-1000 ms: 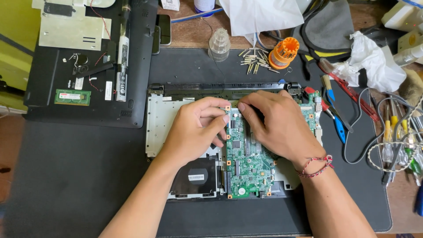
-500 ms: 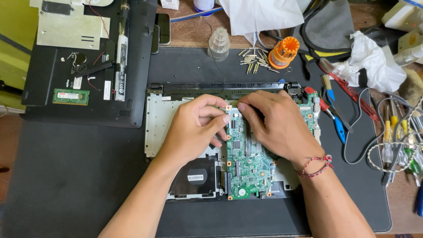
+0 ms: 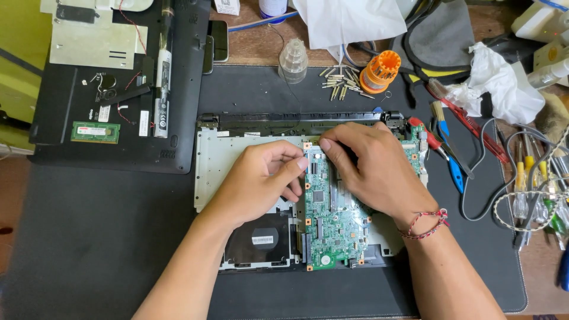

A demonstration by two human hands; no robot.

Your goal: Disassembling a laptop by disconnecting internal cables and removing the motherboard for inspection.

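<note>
At far left a black laptop cover (image 3: pixel 178 118) lies on the dark mat (image 3: pixel 89 237), with a small green memory module (image 3: pixel 95 131) resting on it. The opened laptop chassis (image 3: pixel 225 172) sits at the mat's centre. The left hand (image 3: pixel 261 178) is curled over its silver plate, thumb and fingertips pinched at the upper left edge of the green motherboard (image 3: pixel 332 231), which lies in the chassis. The right hand (image 3: pixel 373 169) presses down on the board's top, its fingers bent; whether they grip anything cannot be told. Screwdrivers (image 3: pixel 533 195) lie at far right.
</note>
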